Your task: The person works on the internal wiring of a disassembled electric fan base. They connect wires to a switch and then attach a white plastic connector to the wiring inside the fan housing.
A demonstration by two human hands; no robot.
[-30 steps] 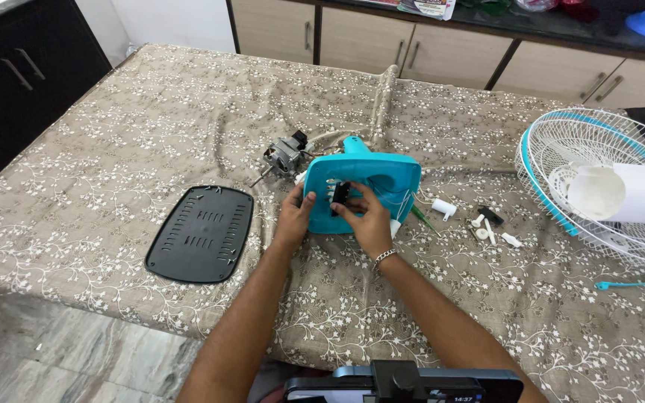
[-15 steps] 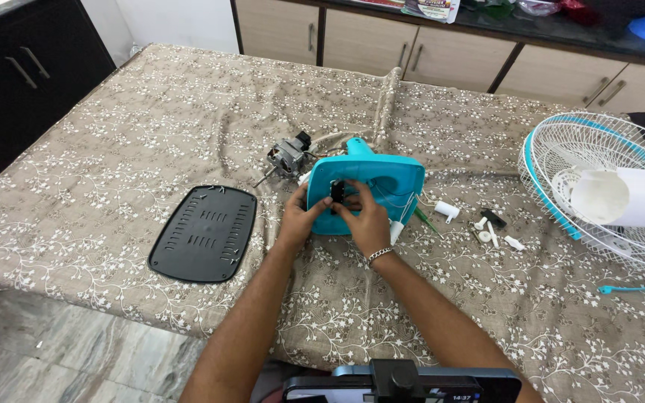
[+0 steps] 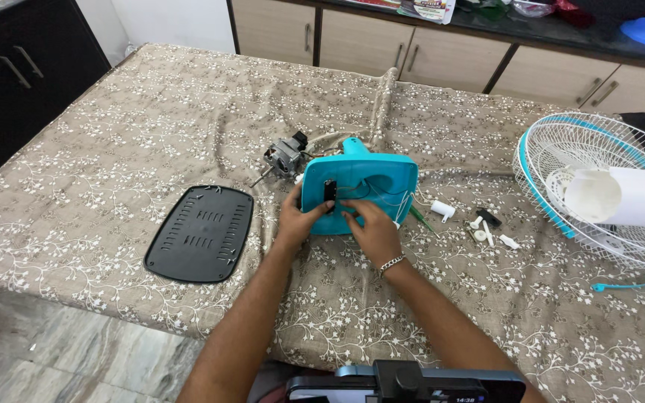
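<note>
- Gripping the teal fan base (image 3: 382, 175) at mid-table, your left hand (image 3: 293, 221) curled its fingers around the left edge.
- Your right hand (image 3: 371, 227) pinched wiring inside it.
- Farther off lay the motor (image 3: 284, 155).

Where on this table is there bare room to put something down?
The far-left cloth, beyond the black vented plate, is free, as is the near stretch right of the right hand, below the fan guard. It is crowded around the teal fan base held by the left hand, between the motor and the small white parts.
</note>
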